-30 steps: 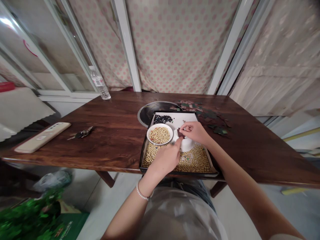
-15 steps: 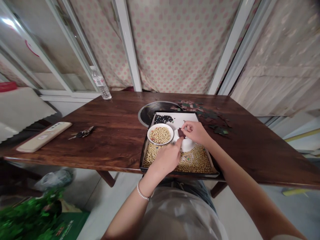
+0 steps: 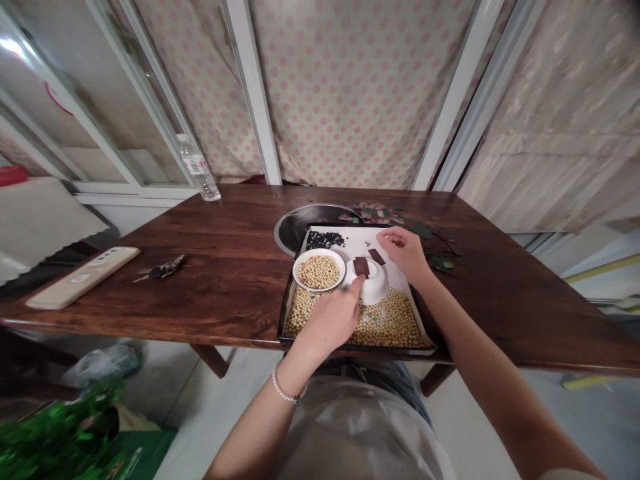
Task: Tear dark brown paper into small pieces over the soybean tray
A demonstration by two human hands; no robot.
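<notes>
A black tray (image 3: 286,313) lined with white paper sits at the table's near edge, its near half full of soybeans (image 3: 395,321). In it stand a white bowl of soybeans (image 3: 319,270) and a second white bowl (image 3: 374,285) with two dark brown flat pieces (image 3: 361,266) lying across it. My left hand (image 3: 330,319) rests on the loose soybeans, fingers curled and thumb pressed against the second bowl's near rim. My right hand (image 3: 407,252) hovers over the tray's right side, just right of that bowl. Its fingers are loosely bent and I see nothing in them.
A heap of black beans (image 3: 325,239) lies at the tray's far left. Behind the tray is a round metal dish (image 3: 290,223). Dark green and brown scraps (image 3: 425,233) litter the table to the right. Keys (image 3: 163,269), a long remote (image 3: 77,277) and a plastic bottle (image 3: 199,170) lie left.
My right hand held a dark piece over the second bowl; that piece now lies on the bowl and the hand has drawn away to the right. My left hand has stayed put.
</notes>
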